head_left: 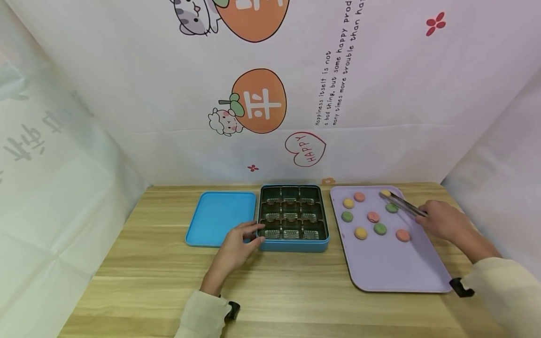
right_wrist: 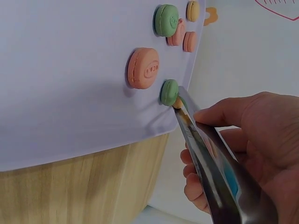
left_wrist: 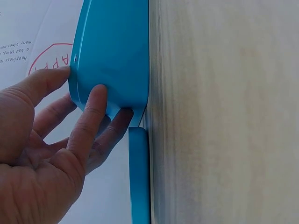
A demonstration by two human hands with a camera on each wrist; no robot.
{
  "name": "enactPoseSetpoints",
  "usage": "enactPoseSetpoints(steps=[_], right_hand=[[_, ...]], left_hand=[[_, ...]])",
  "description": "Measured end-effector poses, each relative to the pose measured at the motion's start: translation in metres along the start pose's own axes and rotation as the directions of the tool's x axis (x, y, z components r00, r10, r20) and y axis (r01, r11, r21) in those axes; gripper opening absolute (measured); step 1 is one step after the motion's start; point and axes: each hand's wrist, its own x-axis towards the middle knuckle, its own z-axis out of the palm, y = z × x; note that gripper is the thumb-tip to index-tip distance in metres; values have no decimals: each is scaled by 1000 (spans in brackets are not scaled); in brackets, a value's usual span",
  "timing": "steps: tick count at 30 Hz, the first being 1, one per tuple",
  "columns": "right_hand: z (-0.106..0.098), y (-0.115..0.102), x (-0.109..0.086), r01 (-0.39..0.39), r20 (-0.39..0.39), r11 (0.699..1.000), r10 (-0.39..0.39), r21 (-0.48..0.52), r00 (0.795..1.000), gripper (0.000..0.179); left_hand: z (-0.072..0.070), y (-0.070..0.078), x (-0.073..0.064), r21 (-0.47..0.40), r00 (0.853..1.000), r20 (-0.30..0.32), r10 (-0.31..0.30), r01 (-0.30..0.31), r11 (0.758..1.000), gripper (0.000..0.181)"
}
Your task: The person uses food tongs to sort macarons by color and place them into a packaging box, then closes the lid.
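Observation:
My left hand [head_left: 236, 244] touches the front left corner of a blue tin [head_left: 293, 246] with its fingertips, the fingers fairly straight. A clear tray of small compartments [head_left: 289, 211] lines the tin. In my right hand [head_left: 444, 223] I grip metal tongs [head_left: 407, 205]. Their tips are at a yellow macaron [head_left: 385, 193] near the far right corner of a lilac tray [head_left: 393, 272]; the right wrist view shows it mostly hidden behind a green macaron [right_wrist: 169, 92]. Whether the tips squeeze it I cannot tell.
Several pink, green and yellow macarons lie on the tray's far half, among them a pink macaron [head_left: 403, 235]. A blue lid [head_left: 224, 216] lies left of the tin. Behind the wooden table [head_left: 287, 300] hangs a printed white cloth [head_left: 169, 117].

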Motion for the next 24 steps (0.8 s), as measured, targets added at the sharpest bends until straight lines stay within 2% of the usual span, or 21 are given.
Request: enactPoseSetpoints(steps=[13,24], right_hand=[[6,5,-2,27,-62,1000,-27,11,998,26],[4,-2,-13,60,-98,998,-62,-25,993,24]], left_hand=[[0,-1,1,-12,1000,5,4,-4,1000,36],[-1,-1,0,-18,1000,5,-1,1,1000,35]])
